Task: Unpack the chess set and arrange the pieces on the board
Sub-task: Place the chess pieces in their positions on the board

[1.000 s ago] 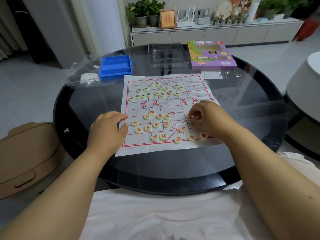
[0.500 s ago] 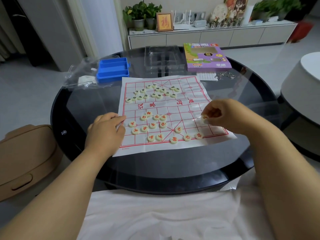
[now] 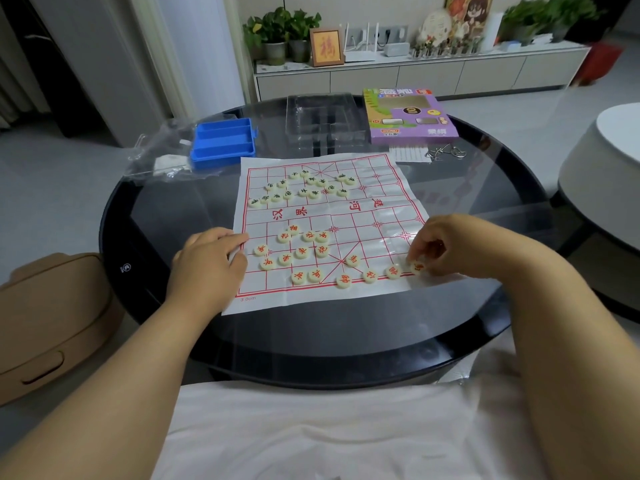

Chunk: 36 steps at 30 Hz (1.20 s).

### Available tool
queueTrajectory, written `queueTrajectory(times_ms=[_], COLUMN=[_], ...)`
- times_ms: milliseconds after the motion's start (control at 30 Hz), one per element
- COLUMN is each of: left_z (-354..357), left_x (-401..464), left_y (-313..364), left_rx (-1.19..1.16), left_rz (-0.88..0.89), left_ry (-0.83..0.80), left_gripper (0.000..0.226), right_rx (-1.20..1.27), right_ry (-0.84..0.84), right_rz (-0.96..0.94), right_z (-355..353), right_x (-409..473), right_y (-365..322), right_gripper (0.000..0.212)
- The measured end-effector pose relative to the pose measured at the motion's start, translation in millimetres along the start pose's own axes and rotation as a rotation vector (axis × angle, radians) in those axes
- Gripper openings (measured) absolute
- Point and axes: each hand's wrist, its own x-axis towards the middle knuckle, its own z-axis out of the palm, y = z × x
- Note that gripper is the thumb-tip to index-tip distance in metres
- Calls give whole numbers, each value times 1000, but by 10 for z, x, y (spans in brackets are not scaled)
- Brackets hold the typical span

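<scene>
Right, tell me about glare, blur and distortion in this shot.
Head view: the glass table mirrors the room in pale streaks on its right side; the table rim and the cabinet bow from the wide lens; the top-right corner smears around the red object; the board and the right hand pinching a piece stay fairly sharp.

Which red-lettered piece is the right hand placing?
The one at the near right corner, pinched by the right hand; other red pieces lie untouched.
</scene>
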Motion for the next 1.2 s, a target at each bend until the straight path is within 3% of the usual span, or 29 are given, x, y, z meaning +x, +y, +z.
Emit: queueTrajectory(times_ms=[400, 733, 1200], left_z=[-5, -11, -9], left_x=[-13, -6, -10], left_y=[8, 8, 3], left_rx=[-16, -12, -16], left_rz=[-4, 3, 2], left_ry=[-6, -5, -9], left_gripper=[36, 36, 38], right_rx=[-1, 151, 99], right_ry=[-6, 251, 195], right_rz=[-18, -65, -125], right_z=[12, 3, 206], right_x=[-11, 31, 203], right_y=[-6, -187, -660], right_gripper=[27, 16, 21])
